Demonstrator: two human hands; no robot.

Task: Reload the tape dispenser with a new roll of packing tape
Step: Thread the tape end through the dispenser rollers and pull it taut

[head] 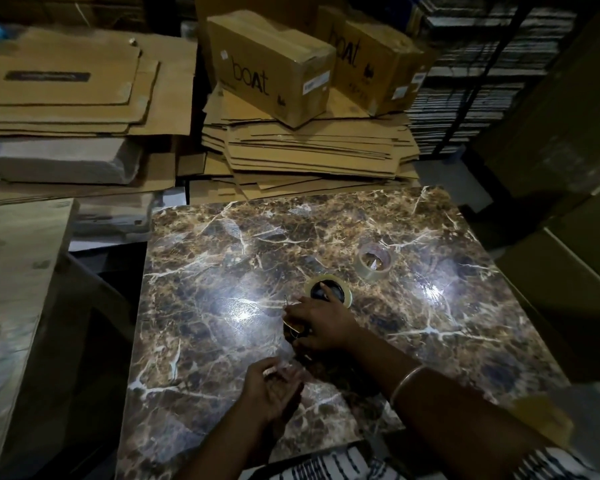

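Packing storeroom: flattened cartons [312,147], sealed boxes [274,67], marble-patterned table [222,271].

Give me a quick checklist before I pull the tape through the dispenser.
1. Roll seated on the dispenser: ok, it appears mounted, with the right hand on top.
2. Dispenser steady on the table: ok, the right hand presses it down.
3. Tape end found: cannot tell, the left hand seems to pinch a clear strip, too dim to confirm.
4. Tape threaded past the blade: cannot tell, hidden under the right hand.
5. Second roll out of the way: ok, it lies apart, farther back.
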